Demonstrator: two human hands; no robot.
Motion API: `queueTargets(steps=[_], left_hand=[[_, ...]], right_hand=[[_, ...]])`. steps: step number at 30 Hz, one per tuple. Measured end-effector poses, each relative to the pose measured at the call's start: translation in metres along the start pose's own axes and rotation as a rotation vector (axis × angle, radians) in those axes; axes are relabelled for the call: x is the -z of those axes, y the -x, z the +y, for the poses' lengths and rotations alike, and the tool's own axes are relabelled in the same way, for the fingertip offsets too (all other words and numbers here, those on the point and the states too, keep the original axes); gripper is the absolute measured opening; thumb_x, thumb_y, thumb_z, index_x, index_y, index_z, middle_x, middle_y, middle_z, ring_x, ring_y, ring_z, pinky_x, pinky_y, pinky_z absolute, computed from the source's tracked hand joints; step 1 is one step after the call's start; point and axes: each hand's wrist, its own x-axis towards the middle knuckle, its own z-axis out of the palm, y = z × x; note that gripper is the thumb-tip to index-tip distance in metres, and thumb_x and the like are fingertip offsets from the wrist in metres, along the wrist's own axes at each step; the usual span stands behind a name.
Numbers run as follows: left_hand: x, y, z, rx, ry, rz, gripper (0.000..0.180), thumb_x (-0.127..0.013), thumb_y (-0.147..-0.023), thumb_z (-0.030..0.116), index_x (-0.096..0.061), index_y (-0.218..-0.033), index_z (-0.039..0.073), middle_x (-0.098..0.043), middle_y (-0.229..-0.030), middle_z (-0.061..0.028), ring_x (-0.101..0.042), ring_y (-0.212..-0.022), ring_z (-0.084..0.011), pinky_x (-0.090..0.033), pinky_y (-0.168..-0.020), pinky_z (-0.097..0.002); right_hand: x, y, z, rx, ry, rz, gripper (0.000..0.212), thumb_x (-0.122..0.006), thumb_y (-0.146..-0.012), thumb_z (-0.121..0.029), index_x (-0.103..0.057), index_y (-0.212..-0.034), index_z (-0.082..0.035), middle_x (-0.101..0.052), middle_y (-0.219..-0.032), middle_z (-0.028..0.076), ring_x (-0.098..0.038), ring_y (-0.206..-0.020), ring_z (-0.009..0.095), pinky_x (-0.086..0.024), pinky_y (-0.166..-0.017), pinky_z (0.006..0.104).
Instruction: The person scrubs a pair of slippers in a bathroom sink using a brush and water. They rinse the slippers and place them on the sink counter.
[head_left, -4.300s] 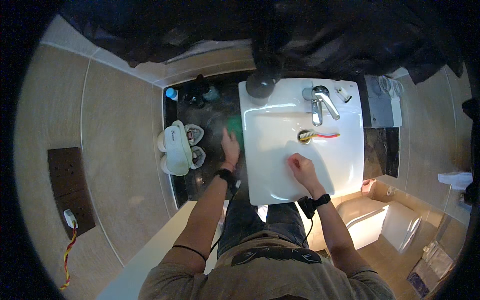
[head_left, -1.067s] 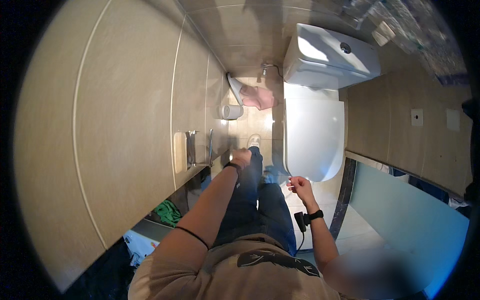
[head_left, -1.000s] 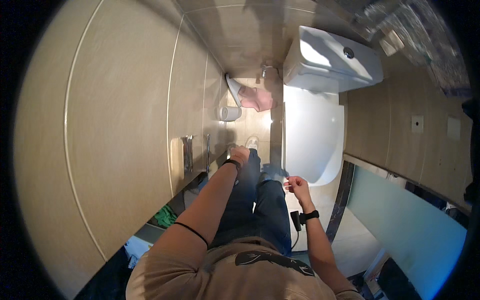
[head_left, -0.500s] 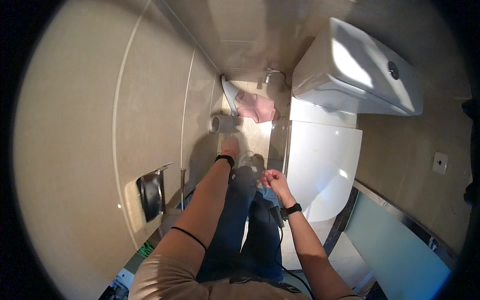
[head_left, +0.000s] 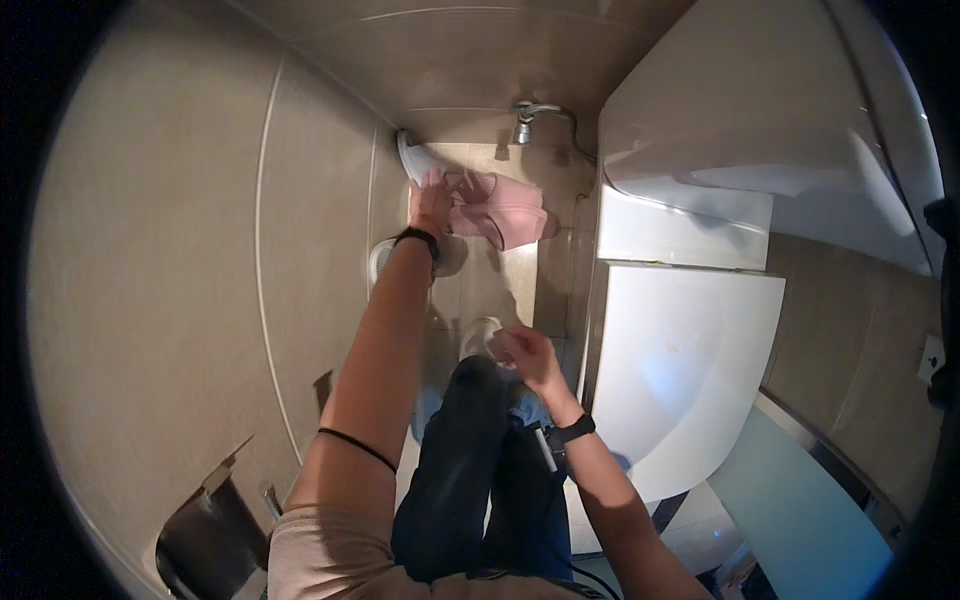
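Observation:
My left hand reaches down to the floor, fingers stretched out. Its fingertips are at the edge of a pink, folded-looking thing whose kind I cannot make out, and close to a white curved object against the wall; I cannot tell whether it touches either. Beside my left wrist stands a pale, round-mouthed container, partly hidden by my arm. My right hand hovers near my knee with its fingers curled in, slightly blurred; whatever they may hold is hidden.
A white toilet with a closed lid and its cistern take up the right side. A metal valve with a hose sticks out of the back wall. The tiled wall is close on the left, with a dark holder on it.
My left hand has moved forward, past the pale container, to the pink thing and the white object. My view has shifted closer to the floor. My right hand stays near my knee, fingers curled.

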Motion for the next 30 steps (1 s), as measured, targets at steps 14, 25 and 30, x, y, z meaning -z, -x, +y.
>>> queueTargets(steps=[14,25,30], left_hand=[[-0.012,-0.072,-0.065,0.129,0.068,-0.005,0.057,-0.061,-0.088,0.031,-0.045,-0.142,0.017,-0.051,-0.132,-0.0182,-0.043,-0.132,-0.0339,-0.042,-0.097,-0.0482],[0.023,0.104,-0.005,0.343,0.602,0.567,0.02,-0.06,-0.085,0.01,-0.062,-0.105,0.011,-0.06,-0.103,-0.0123,-0.059,-0.079,-0.0352,-0.049,-0.071,-0.0455],[0.025,0.207,0.026,0.335,0.656,0.788,0.019,-0.063,-0.083,0.005,-0.064,-0.101,0.011,-0.061,-0.1,-0.0099,-0.061,-0.077,-0.0324,-0.05,-0.066,-0.042]], right_hand=[[-0.03,-0.08,0.007,-0.042,0.057,-0.047,0.022,-0.056,-0.099,-0.018,-0.065,-0.107,0.001,-0.071,-0.086,0.008,-0.066,-0.075,0.013,-0.052,-0.066,0.0269],[-0.028,-0.062,0.016,-0.231,-0.095,-0.042,0.02,-0.059,-0.098,-0.016,-0.065,-0.111,-0.002,-0.07,-0.091,0.007,-0.064,-0.076,0.012,-0.05,-0.067,0.0233],[-0.02,-0.053,0.008,-0.197,-0.078,-0.023,0.019,-0.056,-0.1,-0.017,-0.065,-0.109,-0.002,-0.07,-0.091,0.006,-0.064,-0.075,0.011,-0.05,-0.069,0.023]])
